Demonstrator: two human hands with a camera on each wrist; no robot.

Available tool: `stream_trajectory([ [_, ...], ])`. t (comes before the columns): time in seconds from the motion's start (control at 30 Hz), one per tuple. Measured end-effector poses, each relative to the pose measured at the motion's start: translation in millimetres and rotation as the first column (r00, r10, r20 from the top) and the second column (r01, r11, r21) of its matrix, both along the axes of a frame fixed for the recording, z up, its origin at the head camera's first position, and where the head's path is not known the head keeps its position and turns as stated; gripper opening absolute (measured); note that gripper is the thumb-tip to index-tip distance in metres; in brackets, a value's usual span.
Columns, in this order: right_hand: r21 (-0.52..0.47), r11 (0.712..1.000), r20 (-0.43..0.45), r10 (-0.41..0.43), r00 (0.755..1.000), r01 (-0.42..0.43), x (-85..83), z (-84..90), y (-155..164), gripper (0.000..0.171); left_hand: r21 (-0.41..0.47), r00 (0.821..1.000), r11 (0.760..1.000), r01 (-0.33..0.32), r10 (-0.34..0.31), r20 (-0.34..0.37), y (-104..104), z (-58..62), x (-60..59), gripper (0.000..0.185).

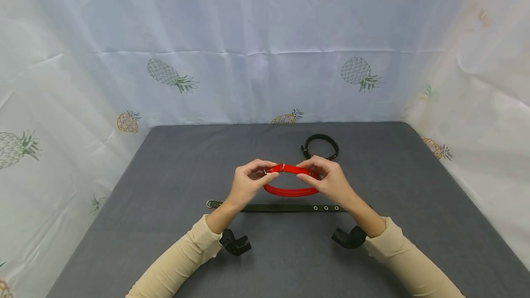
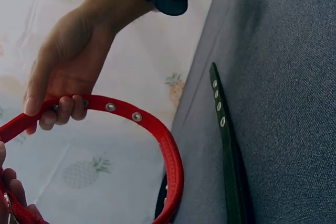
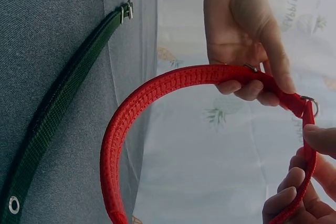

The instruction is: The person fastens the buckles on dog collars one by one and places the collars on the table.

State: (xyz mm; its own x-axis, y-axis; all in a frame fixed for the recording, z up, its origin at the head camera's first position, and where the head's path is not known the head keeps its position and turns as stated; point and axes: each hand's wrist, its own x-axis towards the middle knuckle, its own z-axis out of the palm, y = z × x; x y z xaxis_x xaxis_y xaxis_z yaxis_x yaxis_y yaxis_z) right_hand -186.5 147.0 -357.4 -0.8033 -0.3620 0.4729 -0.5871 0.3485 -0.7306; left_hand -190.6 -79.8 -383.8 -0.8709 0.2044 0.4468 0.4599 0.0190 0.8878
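Note:
Both hands hold a red collar (image 1: 291,191) bent into a loop above the grey table (image 1: 165,174). My left hand (image 1: 268,176) pinches the strap end by the metal ring (image 3: 310,106). The right hand (image 1: 304,176) pinches the other end, where eyelet holes show on the strap (image 2: 122,111). In the right wrist view, the left hand (image 3: 247,51) curls its fingers round the red collar (image 3: 136,114). The left wrist view has the right hand (image 2: 63,77) gripping the red strap in the same way.
A dark green collar (image 1: 281,207) lies flat and straight on the table just below the hands. A black collar (image 1: 320,146), closed in a loop, lies behind them. White cloth printed with pineapples (image 1: 265,59) walls the table at the back and both sides.

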Motion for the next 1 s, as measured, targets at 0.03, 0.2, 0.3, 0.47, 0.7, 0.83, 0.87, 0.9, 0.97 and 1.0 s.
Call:
stream_trajectory([
  [0.03,0.002,1.0,-0.004,0.0,1.0,0.0,0.2,-0.3,-0.2,0.02,-0.013,1.0,1.0,-0.001,0.001,-0.004,0.0,-0.3,0.1,0.022],
  [0.2,0.006,1.0,-0.018,0.011,1.0,-0.011,1.2,-2.8,-0.6,0.019,-0.078,1.0,0.997,0.002,-0.004,-0.016,0.5,-0.6,2.7,0.021],
  [0.3,0.007,1.0,-0.027,0.021,0.999,-0.021,2.0,-4.1,0.0,0.019,-0.095,0.999,0.995,0.005,-0.008,-0.034,0.9,-1.2,3.9,0.02],
  [0.47,0.016,1.0,-0.018,0.005,1.0,-0.005,2.6,-5.3,1.4,0.018,-0.103,0.998,0.995,-0.001,-0.006,-0.061,1.5,-2.8,4.7,0.02],
  [0.7,0.054,0.999,-0.005,-0.003,1.0,0.004,1.7,-6.2,-0.7,0.018,-0.123,0.998,0.992,-0.008,0.001,-0.061,1.2,-5.9,4.1,0.021],
  [0.83,0.068,0.998,-0.009,0.011,1.0,-0.011,1.8,-7.1,-2.3,0.018,-0.155,0.998,0.988,-0.006,-0.004,-0.063,0.5,-7.1,4.4,0.02],
  [0.87,0.069,0.998,-0.012,0.014,1.0,-0.013,1.7,-7.2,-2.5,0.018,-0.161,0.998,0.987,-0.007,-0.004,-0.069,0.3,-7.4,4.2,0.02],
  [0.9,0.068,0.998,-0.01,0.015,1.0,-0.014,1.6,-7.2,-2.8,0.018,-0.165,0.997,0.986,-0.007,-0.005,-0.075,0.2,-7.6,4.0,0.02],
  [0.97,0.071,0.997,-0.011,0.014,1.0,-0.013,1.1,-7.0,-3.0,0.018,-0.168,0.996,0.986,-0.011,-0.004,-0.086,0.3,-7.6,3.4,0.02],
  [1.0,0.073,0.997,-0.01,0.013,1.0,-0.012,1.0,-6.6,-3.0,0.018,-0.169,0.996,0.986,-0.013,-0.002,-0.093,0.4,-7.4,3.1,0.02],
])
